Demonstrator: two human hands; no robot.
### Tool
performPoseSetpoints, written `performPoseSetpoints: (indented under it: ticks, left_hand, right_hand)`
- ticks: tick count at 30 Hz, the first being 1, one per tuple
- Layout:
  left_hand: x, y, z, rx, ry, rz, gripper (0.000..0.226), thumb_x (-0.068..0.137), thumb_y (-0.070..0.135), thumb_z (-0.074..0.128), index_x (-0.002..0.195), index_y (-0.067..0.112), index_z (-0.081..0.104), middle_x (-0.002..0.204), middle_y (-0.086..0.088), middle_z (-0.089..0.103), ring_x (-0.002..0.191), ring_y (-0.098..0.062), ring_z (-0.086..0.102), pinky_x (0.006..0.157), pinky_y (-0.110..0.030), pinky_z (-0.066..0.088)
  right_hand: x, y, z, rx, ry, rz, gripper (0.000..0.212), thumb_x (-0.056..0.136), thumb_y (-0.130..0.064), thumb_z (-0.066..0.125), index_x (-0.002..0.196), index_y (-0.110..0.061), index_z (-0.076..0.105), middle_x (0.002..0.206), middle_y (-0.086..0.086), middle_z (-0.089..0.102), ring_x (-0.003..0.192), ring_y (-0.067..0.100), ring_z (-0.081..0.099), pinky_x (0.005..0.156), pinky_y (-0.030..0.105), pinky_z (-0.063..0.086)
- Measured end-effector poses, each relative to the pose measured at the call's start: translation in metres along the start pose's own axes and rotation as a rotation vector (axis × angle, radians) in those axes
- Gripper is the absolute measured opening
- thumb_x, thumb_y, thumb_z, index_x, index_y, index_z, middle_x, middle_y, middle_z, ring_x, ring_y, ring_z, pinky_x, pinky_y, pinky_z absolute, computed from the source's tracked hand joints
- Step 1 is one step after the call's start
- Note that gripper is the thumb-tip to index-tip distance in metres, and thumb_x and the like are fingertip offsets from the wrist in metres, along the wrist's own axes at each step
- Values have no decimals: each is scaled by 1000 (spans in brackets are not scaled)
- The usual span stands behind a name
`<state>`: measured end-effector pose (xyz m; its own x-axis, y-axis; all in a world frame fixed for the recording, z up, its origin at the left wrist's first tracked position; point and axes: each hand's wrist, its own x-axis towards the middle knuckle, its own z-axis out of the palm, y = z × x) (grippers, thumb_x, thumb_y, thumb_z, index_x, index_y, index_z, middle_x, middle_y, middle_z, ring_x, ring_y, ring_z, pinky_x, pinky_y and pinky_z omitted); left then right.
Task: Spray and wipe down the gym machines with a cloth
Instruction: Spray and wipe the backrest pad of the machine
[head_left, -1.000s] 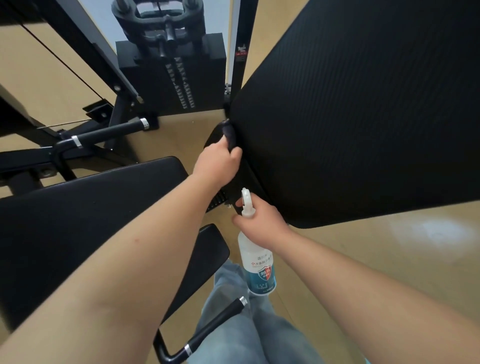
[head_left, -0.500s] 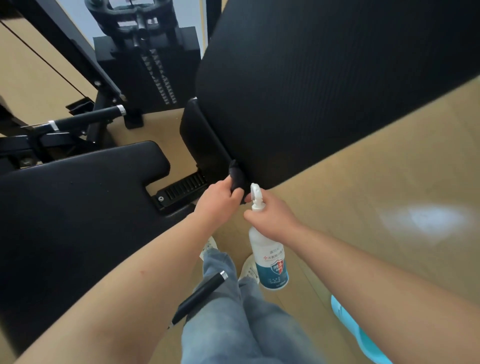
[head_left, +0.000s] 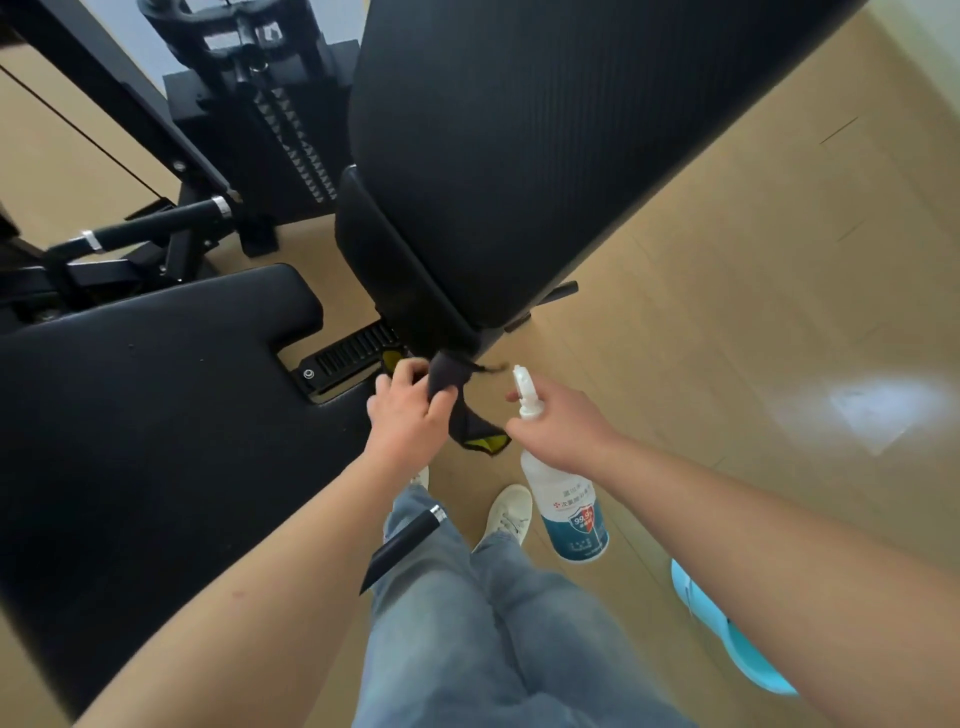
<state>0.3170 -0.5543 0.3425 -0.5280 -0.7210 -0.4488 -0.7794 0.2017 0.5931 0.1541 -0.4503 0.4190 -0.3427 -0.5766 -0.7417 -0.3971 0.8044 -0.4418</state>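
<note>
left hand (head_left: 410, 415) lowered off pad corner, gripping cloth (head_left: 457, 395), beside bottle (head_left: 563, 504)

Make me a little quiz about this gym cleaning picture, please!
1. True or false: the left hand grips a dark cloth.
2. What does the right hand hold? A) a white spray bottle B) a phone C) a dumbbell
3. Fill the gap: the shoe next to the spray bottle is ___ in colour.

Key: 1 true; 2 A; 3 white.
</note>
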Motion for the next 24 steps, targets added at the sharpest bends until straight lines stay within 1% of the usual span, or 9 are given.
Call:
performPoseSetpoints:
  ticks: [4, 5, 7, 10, 12, 15, 18, 21, 24]
  left_hand:
    - [19, 12, 0, -625, 13, -46, 63, 104, 39, 43, 162, 32, 18, 166, 4, 20, 150, -19, 24, 118, -36, 25]
    - [25, 18, 1, -692, -4, -61, 69, 102, 44, 41, 163, 33, 10, 169, 2, 15, 153, -19, 21, 122, -38, 24]
    - [39, 29, 3, -723, -40, -91, 77, 101, 49, 38, 163, 36, -5, 172, -3, 5, 156, -18, 15, 124, -37, 20]
    - [57, 42, 3, -688, -34, -113, 78, 110, 33, 37, 159, 28, -23, 169, 1, -23, 150, -7, -3, 116, -25, 9]
    - [74, 38, 1, -671, -11, -124, 79, 111, 27, 38, 158, 24, -25, 167, 1, -30, 156, -17, -9, 119, -29, 3]
    - [103, 24, -11, -672, -13, -151, 80, 111, 32, 37, 156, 26, -29, 166, -1, -31, 157, -25, -9, 125, -40, -2]
    - [132, 14, -30, -727, 7, -263, 82, 107, 50, 33, 154, 32, -32, 171, -7, -15, 158, -33, 2, 127, -55, 8]
    - [164, 7, -56, -776, 17, -359, 86, 97, 65, 29, 158, 34, -24, 172, -8, 1, 156, -35, 14, 126, -56, 14]
    - [191, 4, -83, -760, 46, -323, 80, 107, 54, 28, 157, 26, -28, 172, -9, -9, 157, -34, 8, 127, -51, 12]
  right_hand:
    - [5, -9, 11, 41, -12, -9, 30, 93, -27, 62, 123, -24, 59, 107, 2, 67, 96, 24, 65, 87, 41, 53]
    - [8, -12, 14, 58, -8, -6, 29, 93, -27, 62, 122, -23, 59, 107, 2, 67, 97, 24, 65, 87, 40, 53]
    - [15, -18, 20, 61, 0, 4, 29, 92, -28, 62, 121, -26, 59, 106, 0, 67, 96, 22, 65, 86, 38, 53]
    - [23, -28, 26, 56, -14, 16, 30, 91, -31, 61, 121, -30, 58, 102, -4, 66, 93, 19, 64, 86, 38, 54]
    - [26, -34, 29, 75, -22, 15, 32, 92, -30, 61, 123, -29, 57, 104, -3, 66, 94, 19, 64, 84, 38, 53]
    - [34, -39, 31, 74, -28, -8, 30, 94, -31, 62, 123, -31, 54, 99, -3, 64, 90, 18, 63, 82, 39, 54]
    - [43, -45, 33, 77, -44, -18, 30, 95, -31, 63, 123, -31, 54, 100, -2, 63, 91, 18, 63, 82, 39, 54]
    - [55, -56, 35, 61, -48, -24, 27, 96, -31, 64, 121, -30, 54, 98, -2, 63, 89, 17, 63, 83, 39, 56]
    - [67, -73, 37, 61, -89, -31, 27, 97, -28, 62, 122, -31, 53, 94, -1, 63, 87, 18, 64, 78, 37, 55]
